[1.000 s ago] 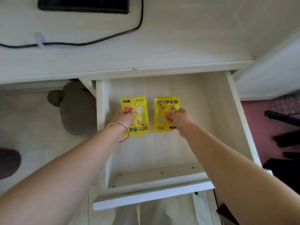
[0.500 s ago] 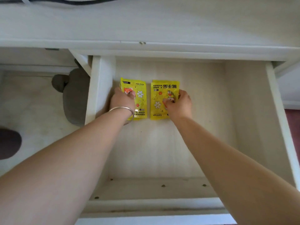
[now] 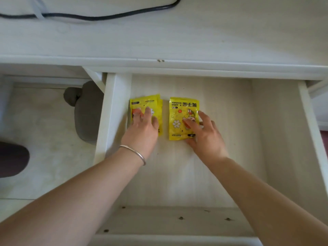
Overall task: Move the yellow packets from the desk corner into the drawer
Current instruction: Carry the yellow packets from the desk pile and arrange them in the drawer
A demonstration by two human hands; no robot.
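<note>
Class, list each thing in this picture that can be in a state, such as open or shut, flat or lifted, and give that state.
drawer: pulled open.
left packets: flat on the drawer floor by its left wall, apparently stacked.
right packet: flat on the drawer floor, print upside down.
left hand: open, fingers resting on the left packets.
right hand: open, fingers spread on the right packet.
black cable: lying loose on the desk top.

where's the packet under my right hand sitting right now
In the head view, the right yellow hand warmer packet lies flat on the open drawer's floor, beside the left packet, with the right hand resting on it.
</note>
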